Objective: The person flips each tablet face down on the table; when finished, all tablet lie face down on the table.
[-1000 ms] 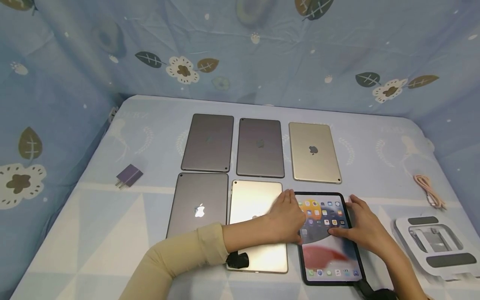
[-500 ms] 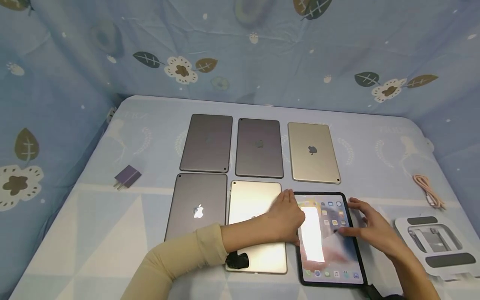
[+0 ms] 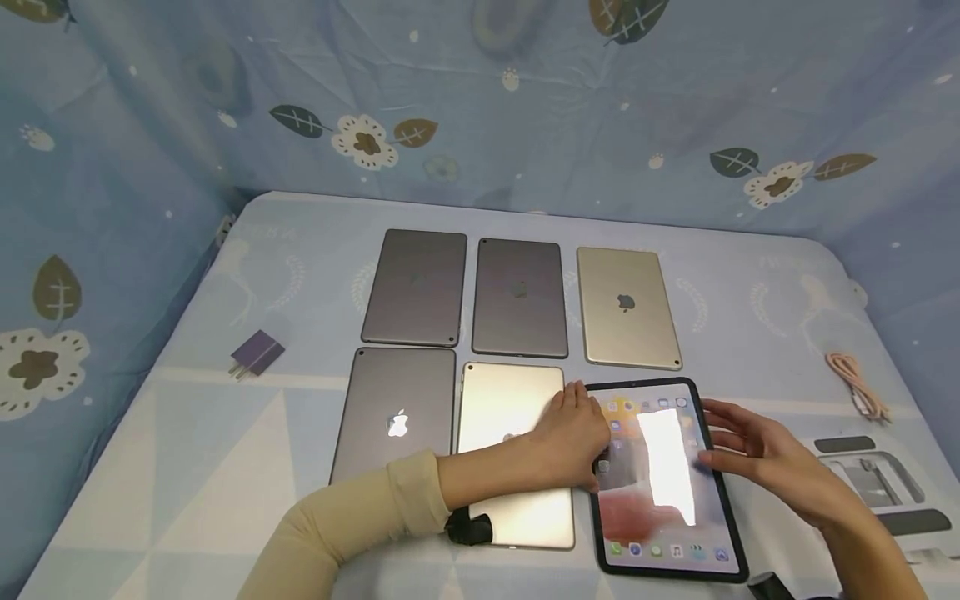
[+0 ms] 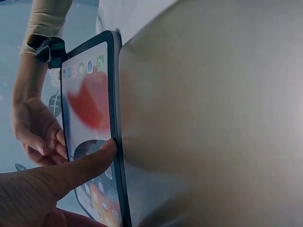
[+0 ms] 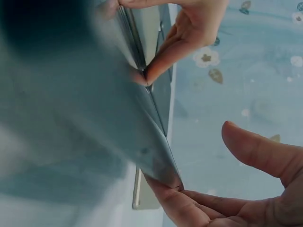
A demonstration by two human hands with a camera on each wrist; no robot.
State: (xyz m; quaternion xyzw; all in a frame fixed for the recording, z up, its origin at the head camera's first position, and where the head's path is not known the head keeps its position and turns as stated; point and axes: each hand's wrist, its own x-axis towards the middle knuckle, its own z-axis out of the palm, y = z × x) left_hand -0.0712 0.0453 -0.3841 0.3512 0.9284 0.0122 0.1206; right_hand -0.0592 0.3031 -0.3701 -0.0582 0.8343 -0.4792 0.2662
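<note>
In the head view, a black-framed tablet (image 3: 705, 508) with its screen lit lies at the front right, its right side tilted slightly up. My left hand (image 3: 566, 437) grips its left edge, and the thumb (image 4: 97, 158) rests on the frame in the left wrist view. Under the tablet's right edge are the fingers (image 5: 182, 208) of my right hand (image 3: 783, 467); the thumb (image 5: 248, 144) stands off the tablet in the right wrist view. Below my left forearm lies a gold tablet (image 3: 506, 396), partly covered.
Face down lie a grey tablet (image 3: 401, 392), two dark ones (image 3: 416, 287) (image 3: 520, 321) and another gold one (image 3: 630, 329). A purple plug adapter (image 3: 257, 353) is at left. On the right are a coiled pink cable (image 3: 857, 385) and a white stand (image 3: 885, 475), partly behind my right arm.
My right thumb has come off the screen, and the hand has moved right to the tablet's edge. The tablet's right side has risen and a bright reflection crosses its screen. My left hand stays put.
</note>
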